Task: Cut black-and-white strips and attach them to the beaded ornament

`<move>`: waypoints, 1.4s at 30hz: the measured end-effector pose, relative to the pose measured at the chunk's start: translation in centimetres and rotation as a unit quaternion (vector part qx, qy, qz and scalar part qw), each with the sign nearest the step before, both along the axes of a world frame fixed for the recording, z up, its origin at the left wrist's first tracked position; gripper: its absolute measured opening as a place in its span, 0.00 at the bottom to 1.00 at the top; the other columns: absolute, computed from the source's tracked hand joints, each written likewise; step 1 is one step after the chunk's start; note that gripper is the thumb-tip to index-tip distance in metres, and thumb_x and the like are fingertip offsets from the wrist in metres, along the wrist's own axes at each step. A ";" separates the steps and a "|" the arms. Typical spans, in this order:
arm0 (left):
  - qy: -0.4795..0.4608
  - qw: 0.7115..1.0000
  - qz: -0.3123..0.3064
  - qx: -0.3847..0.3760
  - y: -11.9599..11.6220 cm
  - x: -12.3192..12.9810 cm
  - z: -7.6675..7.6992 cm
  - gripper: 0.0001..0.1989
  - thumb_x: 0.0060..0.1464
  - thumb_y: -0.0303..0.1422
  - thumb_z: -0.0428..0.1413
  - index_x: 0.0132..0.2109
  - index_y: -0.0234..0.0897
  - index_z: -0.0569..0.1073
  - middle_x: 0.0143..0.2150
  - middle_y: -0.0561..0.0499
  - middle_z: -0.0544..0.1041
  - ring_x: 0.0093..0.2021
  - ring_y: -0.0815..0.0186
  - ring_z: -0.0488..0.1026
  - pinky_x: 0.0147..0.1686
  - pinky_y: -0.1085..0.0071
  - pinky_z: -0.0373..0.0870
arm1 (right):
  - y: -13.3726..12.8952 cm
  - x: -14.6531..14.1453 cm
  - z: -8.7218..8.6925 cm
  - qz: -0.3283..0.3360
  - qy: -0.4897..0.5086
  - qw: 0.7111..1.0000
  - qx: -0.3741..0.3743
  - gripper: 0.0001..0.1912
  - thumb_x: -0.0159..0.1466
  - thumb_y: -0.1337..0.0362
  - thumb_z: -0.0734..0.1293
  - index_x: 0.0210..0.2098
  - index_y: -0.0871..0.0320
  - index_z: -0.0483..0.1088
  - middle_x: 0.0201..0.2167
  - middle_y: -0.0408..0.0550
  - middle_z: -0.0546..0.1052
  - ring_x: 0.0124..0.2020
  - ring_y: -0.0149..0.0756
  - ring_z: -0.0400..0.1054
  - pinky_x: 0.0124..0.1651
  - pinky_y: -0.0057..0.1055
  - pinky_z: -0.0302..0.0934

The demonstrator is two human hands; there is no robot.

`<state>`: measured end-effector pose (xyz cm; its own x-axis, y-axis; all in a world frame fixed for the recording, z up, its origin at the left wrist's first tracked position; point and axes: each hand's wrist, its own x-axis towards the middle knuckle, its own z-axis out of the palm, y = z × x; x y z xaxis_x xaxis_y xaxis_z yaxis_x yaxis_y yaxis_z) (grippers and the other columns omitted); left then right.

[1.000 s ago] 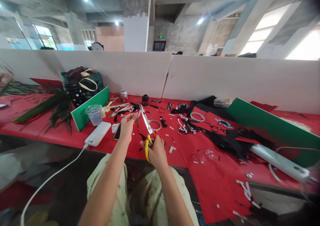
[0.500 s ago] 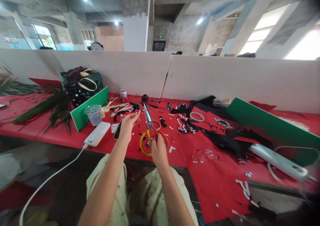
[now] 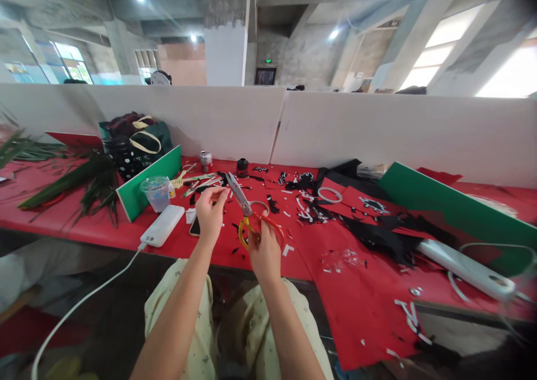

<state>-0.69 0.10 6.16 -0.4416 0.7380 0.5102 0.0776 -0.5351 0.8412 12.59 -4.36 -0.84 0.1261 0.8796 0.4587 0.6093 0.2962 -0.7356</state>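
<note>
My right hand grips a pair of scissors with one yellow and one red handle loop. Their metal blades point up and to the left, close together. The tips are near the fingers of my left hand, whose thumb and fingertips are pinched together; what they hold, if anything, is too small to make out. Behind the blades stands a small black spool. A phone lies partly hidden beside my left hand. Black fabric scraps and white bits are strewn over the red cloth.
To the left are a white power bank with a cable, a plastic cup, a green board and a dark bag. A drink can stands behind. At right lie a white ring, black fabric and a white long-handled device.
The scissors have swung left, bringing their tips toward my left fingertips. My left hand has shifted slightly left, and the black spool shows more fully.
</note>
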 end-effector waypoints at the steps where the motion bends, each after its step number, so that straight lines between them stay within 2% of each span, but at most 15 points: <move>1: 0.012 1.000 0.002 -0.001 0.0 -0.1 0.0 0.09 0.47 0.38 0.61 0.33 0.36 0.76 0.31 0.49 0.76 0.34 0.64 0.72 0.36 0.72 0.66 | 0.0 0.0 0.0 -0.001 -0.013 1.000 0.006 0.28 0.61 0.64 0.56 0.60 0.63 0.57 0.51 0.64 0.68 0.44 0.47 0.70 0.45 0.42 0.65; 6: 0.039 0.999 0.027 0.005 0.2 -0.4 -0.2 0.09 0.47 0.37 0.61 0.32 0.36 0.75 0.30 0.49 0.76 0.32 0.65 0.72 0.34 0.72 0.67 | -0.2 -0.3 0.0 0.008 -0.063 0.997 0.044 0.28 0.63 0.67 0.54 0.64 0.60 0.53 0.54 0.60 0.68 0.52 0.48 0.65 0.49 0.43 0.64; 14: 0.066 0.995 0.077 0.010 0.0 -0.6 0.2 0.08 0.47 0.35 0.61 0.30 0.35 0.73 0.27 0.52 0.74 0.28 0.68 0.71 0.32 0.73 0.68 | -0.1 -0.5 -0.1 0.008 -0.086 0.993 0.086 0.30 0.64 0.69 0.54 0.66 0.58 0.48 0.52 0.57 0.71 0.49 0.45 0.69 0.45 0.39 0.68; 20: 0.057 0.994 0.089 0.021 0.2 -0.8 0.1 0.09 0.46 0.33 0.62 0.34 0.36 0.72 0.28 0.54 0.73 0.29 0.69 0.70 0.32 0.74 0.67 | -0.1 -0.5 -0.2 0.004 -0.084 0.992 0.090 0.30 0.63 0.69 0.55 0.65 0.58 0.50 0.51 0.57 0.72 0.47 0.45 0.70 0.44 0.39 0.68; 25: 0.050 0.996 0.073 0.015 0.2 -0.9 0.2 0.07 0.47 0.34 0.61 0.33 0.36 0.73 0.29 0.52 0.75 0.29 0.68 0.71 0.32 0.73 0.68 | -0.1 -0.4 -0.2 0.000 -0.080 0.992 0.097 0.29 0.63 0.70 0.54 0.64 0.58 0.53 0.48 0.56 0.73 0.47 0.45 0.69 0.44 0.39 0.68; 36: 0.088 0.989 0.118 0.026 0.3 -1.1 -0.3 0.08 0.53 0.36 0.56 0.34 0.35 0.72 0.32 0.50 0.74 0.33 0.65 0.71 0.35 0.71 0.67 | -0.3 -0.7 -0.1 0.009 -0.060 0.993 0.103 0.30 0.62 0.71 0.55 0.64 0.56 0.52 0.50 0.56 0.72 0.46 0.44 0.70 0.43 0.38 0.68; 42: 0.032 0.995 0.098 0.012 0.8 -1.1 -0.5 0.09 0.52 0.38 0.56 0.34 0.36 0.71 0.32 0.50 0.73 0.33 0.66 0.70 0.36 0.71 0.66 | 0.1 -0.6 -0.7 0.002 0.013 0.998 0.069 0.26 0.64 0.65 0.56 0.62 0.60 0.57 0.45 0.60 0.73 0.37 0.43 0.71 0.38 0.38 0.67</move>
